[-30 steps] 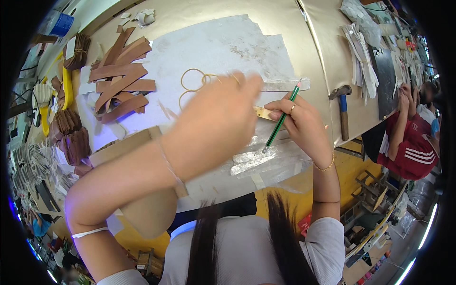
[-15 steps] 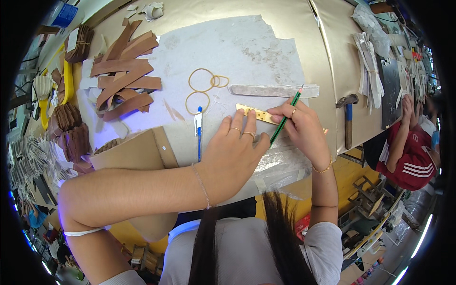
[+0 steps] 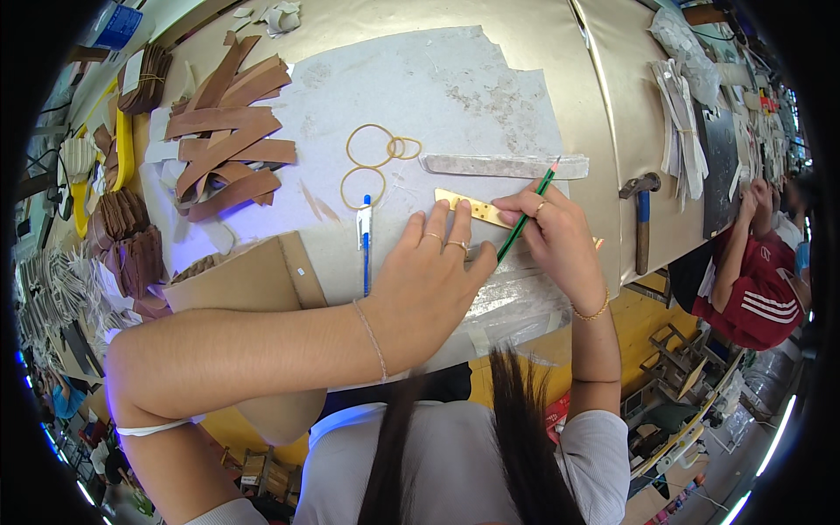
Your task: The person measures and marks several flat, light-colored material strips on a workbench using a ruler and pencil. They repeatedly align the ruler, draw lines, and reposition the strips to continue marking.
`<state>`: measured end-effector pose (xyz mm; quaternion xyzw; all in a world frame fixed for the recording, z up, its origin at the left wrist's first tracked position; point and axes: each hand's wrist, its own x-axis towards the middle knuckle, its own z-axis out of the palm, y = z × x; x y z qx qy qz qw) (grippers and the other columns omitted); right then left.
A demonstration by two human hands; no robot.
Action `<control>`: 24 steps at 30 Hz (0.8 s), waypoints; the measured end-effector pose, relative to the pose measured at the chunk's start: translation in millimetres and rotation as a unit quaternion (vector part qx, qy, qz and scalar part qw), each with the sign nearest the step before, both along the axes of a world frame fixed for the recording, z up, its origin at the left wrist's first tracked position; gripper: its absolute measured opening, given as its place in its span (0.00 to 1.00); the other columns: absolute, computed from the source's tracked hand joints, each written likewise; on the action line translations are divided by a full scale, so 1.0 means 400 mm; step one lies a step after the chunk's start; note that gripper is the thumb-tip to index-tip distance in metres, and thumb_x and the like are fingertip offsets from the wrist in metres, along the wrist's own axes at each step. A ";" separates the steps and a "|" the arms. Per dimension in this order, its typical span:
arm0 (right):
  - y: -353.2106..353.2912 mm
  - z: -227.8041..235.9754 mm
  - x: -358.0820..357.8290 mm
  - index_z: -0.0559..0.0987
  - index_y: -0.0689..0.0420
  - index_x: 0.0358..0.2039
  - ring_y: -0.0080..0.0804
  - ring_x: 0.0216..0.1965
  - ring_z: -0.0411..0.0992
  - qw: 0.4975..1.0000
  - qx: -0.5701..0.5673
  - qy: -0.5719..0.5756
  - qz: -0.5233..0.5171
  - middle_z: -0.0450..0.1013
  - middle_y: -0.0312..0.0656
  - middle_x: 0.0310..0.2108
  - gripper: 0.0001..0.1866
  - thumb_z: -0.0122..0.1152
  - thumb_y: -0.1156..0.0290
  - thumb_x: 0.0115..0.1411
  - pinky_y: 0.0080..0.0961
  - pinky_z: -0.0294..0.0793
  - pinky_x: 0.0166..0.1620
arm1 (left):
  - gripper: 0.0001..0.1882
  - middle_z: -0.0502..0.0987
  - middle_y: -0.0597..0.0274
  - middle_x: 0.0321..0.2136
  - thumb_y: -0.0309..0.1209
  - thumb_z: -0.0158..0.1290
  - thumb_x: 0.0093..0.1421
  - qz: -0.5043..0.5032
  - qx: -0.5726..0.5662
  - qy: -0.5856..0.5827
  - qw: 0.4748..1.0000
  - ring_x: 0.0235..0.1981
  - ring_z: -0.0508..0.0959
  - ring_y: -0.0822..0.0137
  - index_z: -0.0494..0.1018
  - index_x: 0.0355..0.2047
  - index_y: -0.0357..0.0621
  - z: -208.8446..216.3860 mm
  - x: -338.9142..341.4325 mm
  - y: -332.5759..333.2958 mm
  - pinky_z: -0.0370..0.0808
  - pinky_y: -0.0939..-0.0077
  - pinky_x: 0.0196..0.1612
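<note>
My left hand (image 3: 427, 284) lies flat with its fingers stretched out, the fingertips resting on a pale yellow strip with small holes (image 3: 481, 210). In my right hand (image 3: 560, 236) is a green and black pencil (image 3: 541, 188), gripped between thumb and fingers. Its reddish tip points away from me, and its lower end sits by my left thumb. The right fingertips also touch the strip's right part, which runs hidden beneath that hand. A blue and white pen (image 3: 367, 249) lies left of my left hand. Just beyond the strip is a long grey bar (image 3: 507, 166).
Brown leather strips (image 3: 232, 131) are heaped at the left, near tied brown bundles (image 3: 131, 249). Rubber bands (image 3: 363, 186) lie on the grey sheet (image 3: 420, 83). A hammer (image 3: 643, 219) rests at the right. Beyond it is a person in a red shirt (image 3: 757, 280).
Both hands keep almost the same place on the strip, and the pencil stays in the right hand. At the far right, the other person's hands have shifted slightly.
</note>
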<state>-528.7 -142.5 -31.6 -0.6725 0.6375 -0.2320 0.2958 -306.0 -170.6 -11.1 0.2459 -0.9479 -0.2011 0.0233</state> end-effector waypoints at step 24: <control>0.048 -0.009 -0.010 0.80 0.53 0.37 0.34 0.38 0.75 0.978 -0.149 0.135 0.050 0.79 0.34 0.36 0.13 0.67 0.81 0.52 0.34 0.68 0.41 | 0.28 0.63 0.25 0.65 0.25 0.55 0.56 -0.040 0.018 -0.065 0.997 0.65 0.66 0.36 0.68 0.59 0.41 0.008 0.004 -0.010 0.67 0.57 0.61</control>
